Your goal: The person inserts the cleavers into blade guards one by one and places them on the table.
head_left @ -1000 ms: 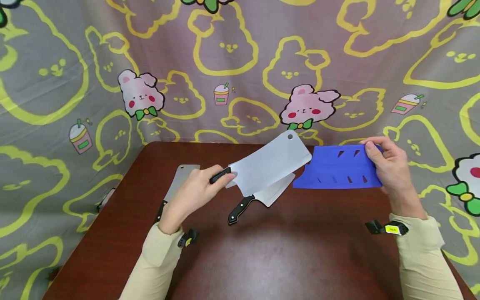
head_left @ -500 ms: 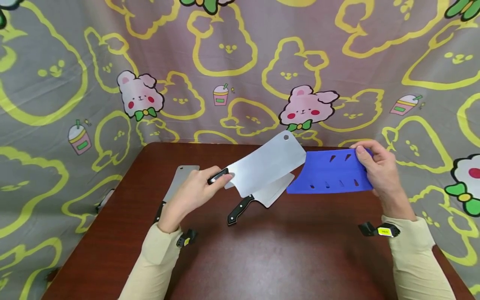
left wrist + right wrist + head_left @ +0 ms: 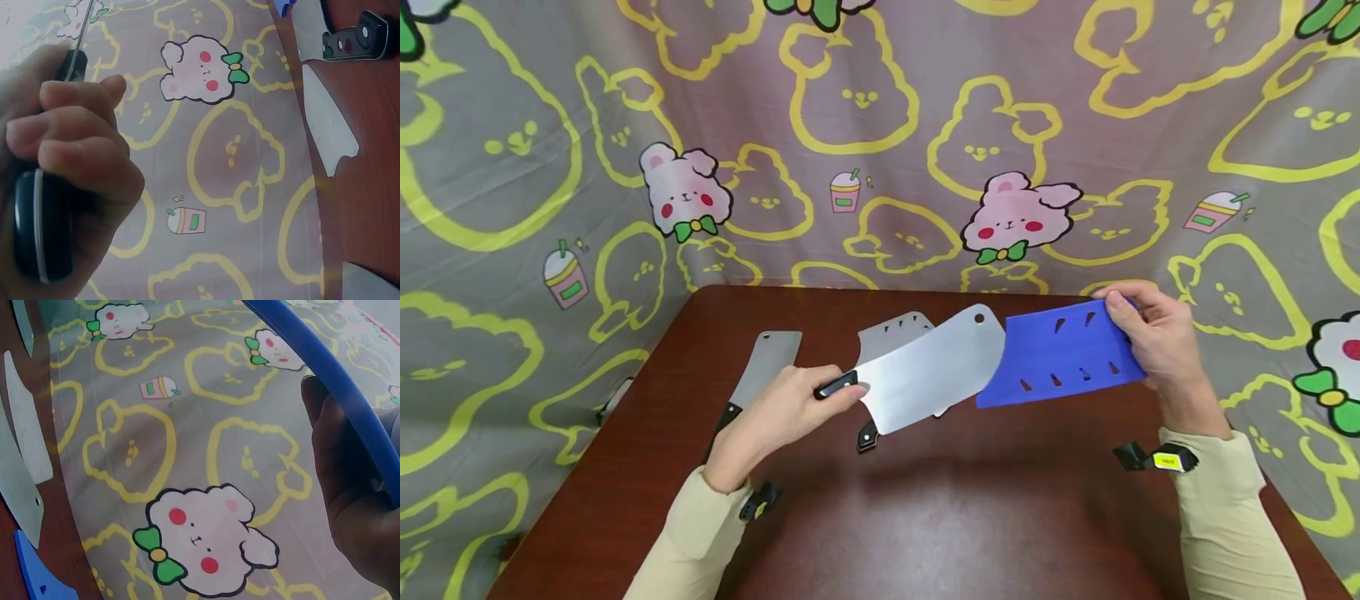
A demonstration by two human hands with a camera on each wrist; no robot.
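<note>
One black-handled cleaver [image 3: 936, 375], gripped mid-frame by the left hand [image 3: 784, 408], has dipped: better aligned, I judge, with the blue slotted blade guard [image 3: 1067, 350] the right hand [image 3: 1159, 337] pinches, frame right.

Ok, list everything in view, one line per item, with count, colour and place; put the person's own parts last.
Held cleaver: 1, silver blade, black handle, raised above the table
Blue slotted cover: 1, blue, raised right of the held blade
Second cleaver: 1, silver blade, black handle, on the table's left side
Knife: 1, black handle, on the table, blade mostly hidden behind the held cleaver
Slotted piece: 1, grey, on the table, partly hidden
Table: 1, dark red-brown, below the hands
Curtain: grey-mauve, cartoon prints, around the table
Wrist cameras: 2, black, one per wrist
Sleeves: 2, cream, on the forearms
Left hand: 1, gripping the cleaver's handle
Right hand: 1, holding the cover's far end
</note>
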